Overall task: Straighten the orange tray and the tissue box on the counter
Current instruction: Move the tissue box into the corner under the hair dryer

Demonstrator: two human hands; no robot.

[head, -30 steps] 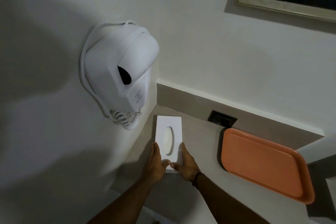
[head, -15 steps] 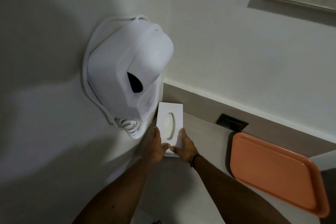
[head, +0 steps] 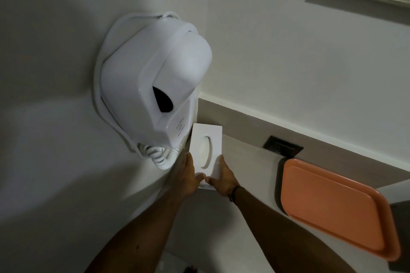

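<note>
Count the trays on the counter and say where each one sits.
1. The orange tray lies flat on the counter at the right, below the wall socket, apart from the tissue box. The frame cuts off the counter, so others may be hidden.

Readable text: none | wall-mounted hair dryer (head: 153, 86): a few faint grey printed lines on its lower casing, too small and blurred to read | tissue box (head: 206, 150): plain white, no lettering
</note>
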